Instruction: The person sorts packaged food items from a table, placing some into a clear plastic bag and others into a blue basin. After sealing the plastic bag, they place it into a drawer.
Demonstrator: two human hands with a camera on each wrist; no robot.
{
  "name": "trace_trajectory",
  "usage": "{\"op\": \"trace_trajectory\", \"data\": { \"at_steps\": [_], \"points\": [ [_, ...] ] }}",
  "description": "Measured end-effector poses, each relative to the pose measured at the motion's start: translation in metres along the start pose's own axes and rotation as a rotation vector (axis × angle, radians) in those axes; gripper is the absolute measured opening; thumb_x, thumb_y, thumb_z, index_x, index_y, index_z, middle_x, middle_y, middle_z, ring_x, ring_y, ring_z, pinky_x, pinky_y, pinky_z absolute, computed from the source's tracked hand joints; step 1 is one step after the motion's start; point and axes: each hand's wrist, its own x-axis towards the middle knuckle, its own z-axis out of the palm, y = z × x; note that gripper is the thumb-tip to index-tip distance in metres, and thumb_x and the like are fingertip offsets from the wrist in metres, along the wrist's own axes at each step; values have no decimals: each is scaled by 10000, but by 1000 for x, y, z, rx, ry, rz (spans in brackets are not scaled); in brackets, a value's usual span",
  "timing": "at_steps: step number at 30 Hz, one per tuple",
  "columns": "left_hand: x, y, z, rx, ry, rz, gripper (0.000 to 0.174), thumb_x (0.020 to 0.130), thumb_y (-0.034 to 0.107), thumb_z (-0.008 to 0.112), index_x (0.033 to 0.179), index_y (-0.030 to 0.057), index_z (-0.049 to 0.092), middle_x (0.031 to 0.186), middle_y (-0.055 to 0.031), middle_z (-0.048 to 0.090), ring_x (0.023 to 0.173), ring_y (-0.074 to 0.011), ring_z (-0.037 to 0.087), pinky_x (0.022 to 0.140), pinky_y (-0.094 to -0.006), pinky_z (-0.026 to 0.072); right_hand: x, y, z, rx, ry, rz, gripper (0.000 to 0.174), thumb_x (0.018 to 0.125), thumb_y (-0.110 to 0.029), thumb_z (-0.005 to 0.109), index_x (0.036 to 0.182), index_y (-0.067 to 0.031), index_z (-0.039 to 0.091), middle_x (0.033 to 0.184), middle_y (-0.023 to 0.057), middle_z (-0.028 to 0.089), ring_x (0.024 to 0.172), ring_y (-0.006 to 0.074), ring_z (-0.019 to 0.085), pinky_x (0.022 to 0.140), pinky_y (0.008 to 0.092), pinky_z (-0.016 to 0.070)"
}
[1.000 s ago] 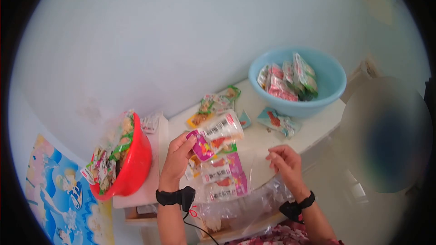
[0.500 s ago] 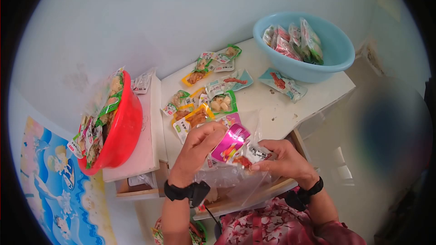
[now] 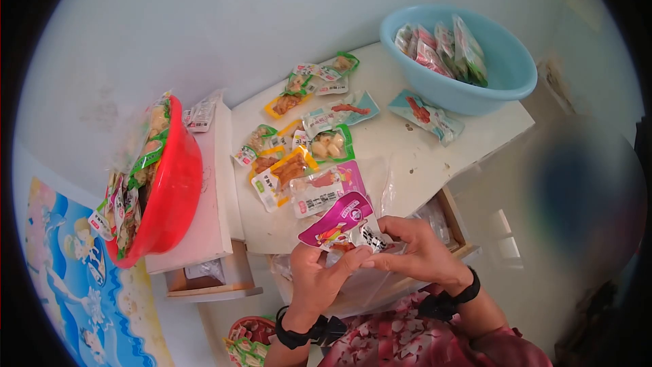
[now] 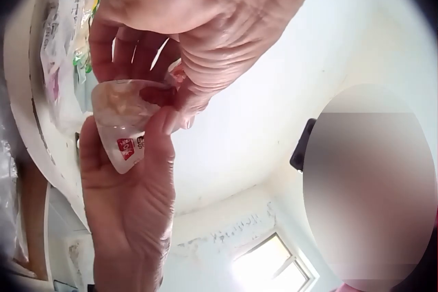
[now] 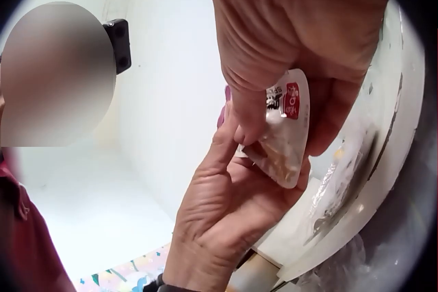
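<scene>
Both hands hold one small snack packet [image 3: 343, 221] with a purple top and clear lower part, near the table's front edge. The left hand [image 3: 319, 278] pinches it from the left, thumb on its face; the right hand [image 3: 424, 255] pinches its right end. The thumbs almost meet. In the left wrist view the packet's clear end [image 4: 120, 117] shows between the two hands; the right wrist view shows a red label on the packet [image 5: 287, 121]. Just behind the hands lies a purple-edged packet [image 3: 319, 190] on the white table [image 3: 435, 163].
Several yellow-, green- and blue-edged packets [image 3: 288, 170] lie farther back. A blue basin [image 3: 462, 98] with packets stands back right, a full red basin [image 3: 180, 183] at left. Below are open drawers [image 3: 210, 289] and another container of packets [image 3: 251, 333].
The right hand, apart from the packet one second ago, has come to it and grips it. Both hands have moved lower in the head view, and the view itself has shifted.
</scene>
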Motion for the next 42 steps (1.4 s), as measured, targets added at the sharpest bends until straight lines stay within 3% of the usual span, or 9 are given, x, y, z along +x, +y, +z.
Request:
{"op": "trace_trajectory", "data": {
  "at_steps": [3, 12, 21, 24, 25, 29, 32, 38, 42],
  "points": [
    [-1, 10, 5, 37, 22, 70, 264, 884, 59, 811, 1119, -9, 711, 965, -46, 749, 853, -109, 683, 786, -280, 547, 0, 3, -5, -86, -45, -96, 337, 884, -177, 834, 1105, 15, 666, 816, 30, 649, 770, 80, 601, 673, 317, 486],
    [-13, 7, 8, 373, 29, 194, 241, 865, 90, 801, 1079, 1, 734, 928, -114, 746, 821, -193, 705, 759, -348, 543, -16, 10, 15, -389, 168, -298, 296, 895, -213, 787, 992, 9, 617, 798, 208, 629, 691, 406, 636, 602, 404, 496],
    [-17, -4, 31, 530, 186, 524, 238, 828, 36, 804, 1044, -13, 716, 939, -120, 716, 812, -262, 681, 731, -365, 532, -28, 17, 27, -291, 269, -283, 284, 891, -183, 773, 1019, 17, 618, 814, 186, 649, 682, 323, 670, 599, 389, 521],
    [-19, -14, 32, 381, 196, 276, 217, 846, 11, 776, 1052, -14, 714, 951, -125, 717, 834, -267, 679, 742, -372, 532, -25, 34, 35, -88, 296, -222, 315, 901, -163, 774, 1108, 37, 646, 880, 166, 675, 733, 253, 673, 646, 362, 529],
    [-23, -18, 29, 316, 163, 239, 328, 864, 5, 762, 1177, -29, 666, 1050, -133, 716, 894, -252, 693, 797, -379, 556, -26, 27, 36, -26, 282, -210, 333, 904, -159, 777, 1146, 31, 651, 911, 157, 680, 775, 238, 668, 679, 356, 527],
    [-25, -13, 33, -422, 110, 153, 554, 904, 37, 767, 1375, -61, 492, 1250, -150, 647, 1039, -221, 693, 947, -392, 582, -25, 9, 26, 25, 257, -174, 418, 905, -145, 791, 1276, -5, 661, 1014, 119, 685, 911, 220, 641, 807, 342, 506],
    [-34, -21, 26, -255, -20, -82, 460, 946, 29, 736, 1341, -57, 516, 1270, -163, 643, 1054, -202, 691, 895, -346, 604, -19, 24, 16, -273, 237, -312, 453, 878, -169, 817, 1285, -35, 670, 1116, 127, 657, 1016, 265, 601, 879, 362, 490],
    [-42, -30, 7, -217, 4, -146, 257, 957, 44, 737, 1190, -23, 655, 1002, -82, 738, 870, -111, 705, 728, -256, 583, -22, 16, 13, -290, 168, -346, 474, 876, -183, 811, 1279, 13, 655, 1202, 118, 642, 1081, 241, 584, 925, 349, 477],
    [-42, -13, 1, -39, -125, -242, 275, 939, 88, 768, 1186, -13, 703, 972, -48, 757, 857, -75, 688, 720, -241, 550, -32, 1, -3, 82, 82, 18, 440, 902, -152, 808, 1293, -4, 671, 1222, 77, 679, 1101, 141, 597, 924, 324, 497]
  ]
}}
